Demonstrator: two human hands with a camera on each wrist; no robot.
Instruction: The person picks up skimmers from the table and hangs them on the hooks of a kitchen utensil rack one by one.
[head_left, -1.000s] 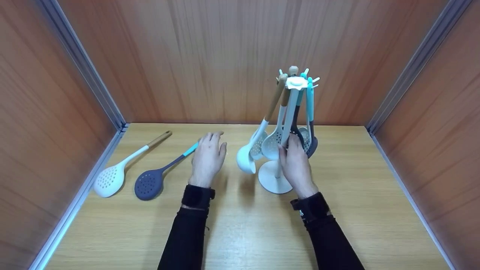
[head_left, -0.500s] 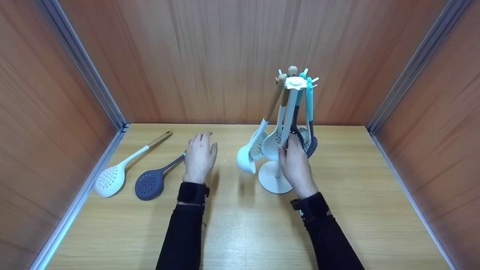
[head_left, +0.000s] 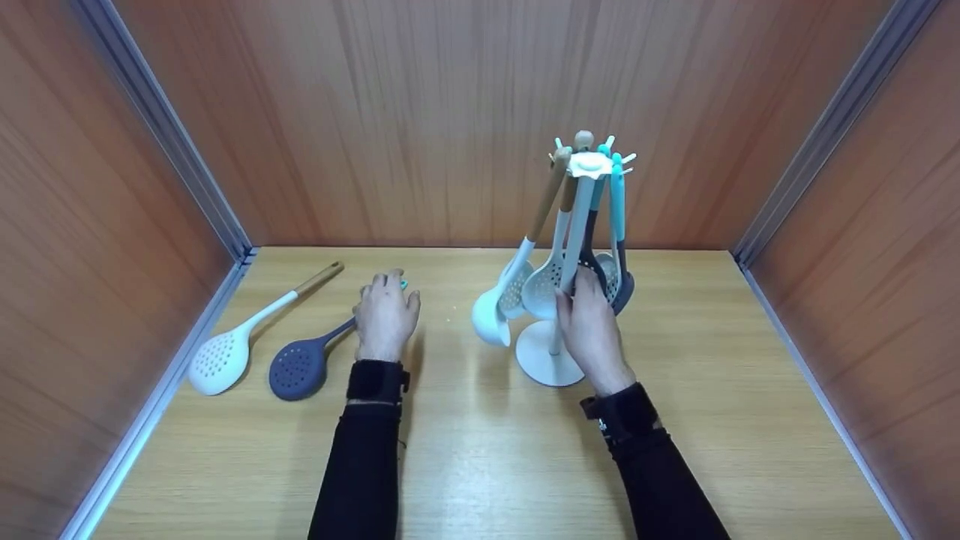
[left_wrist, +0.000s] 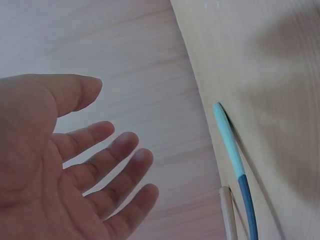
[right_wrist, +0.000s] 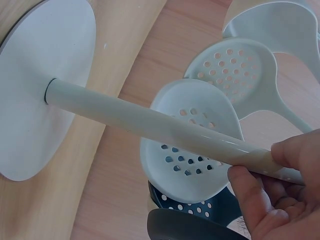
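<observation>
My left hand (head_left: 386, 319) hovers over the handle of a dark blue slotted skimmer (head_left: 298, 369) that lies on the table. Its fingers are spread and relaxed in the left wrist view, apart from the turquoise handle (left_wrist: 230, 142). With thumb and fingers, my right hand (head_left: 595, 330) grips the white pole (right_wrist: 130, 117) of a utensil stand, which rises from a round base (head_left: 544, 360). Around the pole hang a white ladle (head_left: 490, 319) with a wooden handle, a white skimmer (right_wrist: 195, 145) and several other white or dark utensils.
A second white skimmer (head_left: 219, 363) with a wooden handle lies at the table's left side. Wooden panels enclose the table (head_left: 480, 465) at the back (head_left: 405, 127), left (head_left: 97, 270) and right (head_left: 862, 262). Hooks (head_left: 628, 159) stick out from the stand's top.
My left hand has moved left and now covers more of the dark skimmer's handle from above. The right hand keeps its grip on the pole, and the stand has barely shifted.
</observation>
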